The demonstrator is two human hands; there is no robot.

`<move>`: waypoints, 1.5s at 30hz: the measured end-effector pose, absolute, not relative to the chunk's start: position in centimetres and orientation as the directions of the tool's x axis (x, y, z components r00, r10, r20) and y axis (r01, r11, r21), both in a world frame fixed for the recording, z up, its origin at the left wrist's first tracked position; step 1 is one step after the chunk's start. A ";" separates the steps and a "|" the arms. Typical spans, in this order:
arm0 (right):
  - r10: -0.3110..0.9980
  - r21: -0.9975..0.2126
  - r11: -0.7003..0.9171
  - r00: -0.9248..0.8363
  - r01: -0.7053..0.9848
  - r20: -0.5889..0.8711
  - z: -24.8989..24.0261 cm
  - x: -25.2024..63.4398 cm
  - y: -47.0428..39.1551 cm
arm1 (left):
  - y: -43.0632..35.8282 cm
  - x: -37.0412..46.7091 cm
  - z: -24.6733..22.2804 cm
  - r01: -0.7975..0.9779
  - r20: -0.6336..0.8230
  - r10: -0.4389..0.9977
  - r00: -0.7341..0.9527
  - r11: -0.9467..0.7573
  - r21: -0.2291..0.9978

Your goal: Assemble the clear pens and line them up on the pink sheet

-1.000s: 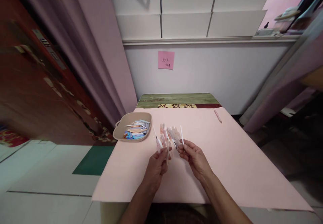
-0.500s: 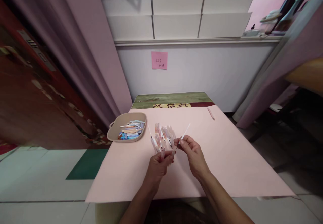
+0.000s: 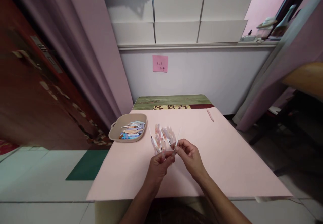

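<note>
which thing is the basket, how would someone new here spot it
On the table spread with pink covering, look to the far left side. The basket there is beige, rounded, with a loop handle, and unlike the loose pieces by the hands, it holds blue, white and orange sticks.

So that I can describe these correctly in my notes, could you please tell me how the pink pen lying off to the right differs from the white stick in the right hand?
The pink pen lies on the pink table cover; the white stick is held tilted in the right hand. The pen looks thicker, the stick thinner. Both are long and straight.
</note>
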State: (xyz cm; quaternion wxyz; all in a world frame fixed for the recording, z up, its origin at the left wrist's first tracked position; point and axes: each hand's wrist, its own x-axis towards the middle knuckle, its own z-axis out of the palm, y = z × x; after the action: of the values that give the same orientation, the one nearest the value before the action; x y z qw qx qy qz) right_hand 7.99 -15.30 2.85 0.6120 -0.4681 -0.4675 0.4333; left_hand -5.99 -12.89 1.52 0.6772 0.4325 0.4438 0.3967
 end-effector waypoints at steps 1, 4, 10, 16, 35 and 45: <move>0.967 -0.978 0.191 0.189 -0.083 0.173 2.9 8.1 -15.3 | -12.9 -6.0 1.5 -0.153 -0.256 0.920 0.295 0.310 0.938; 0.964 -0.978 0.203 0.187 -0.052 0.190 3.0 8.3 -15.3 | -13.0 -6.1 1.6 -0.142 -0.253 0.920 0.298 0.304 0.942; 0.954 -0.970 0.224 0.181 0.098 0.239 2.8 8.5 -15.4 | -13.2 -6.1 2.0 -0.149 -0.250 0.919 0.305 0.306 0.940; 0.955 -0.979 0.204 0.217 0.022 0.204 2.4 8.3 -15.3 | -12.9 -6.2 2.0 -0.222 -0.274 0.927 0.256 0.332 0.917; 0.940 -0.989 0.123 0.311 0.085 0.143 -1.7 5.7 -14.5 | -10.5 -6.4 0.1 -0.567 -0.388 0.915 0.110 0.378 0.732; 0.907 -0.877 0.226 0.237 0.424 0.348 -1.8 5.9 -16.0 | -8.6 -7.0 1.3 -0.805 -0.341 0.924 0.172 0.331 0.493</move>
State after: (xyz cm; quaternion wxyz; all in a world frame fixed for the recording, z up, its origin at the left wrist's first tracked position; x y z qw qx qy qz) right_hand 5.91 -15.96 -1.78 0.5319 -0.5792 -0.5745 0.2270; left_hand -6.95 -8.57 1.26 0.7589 0.1000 0.2995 0.5695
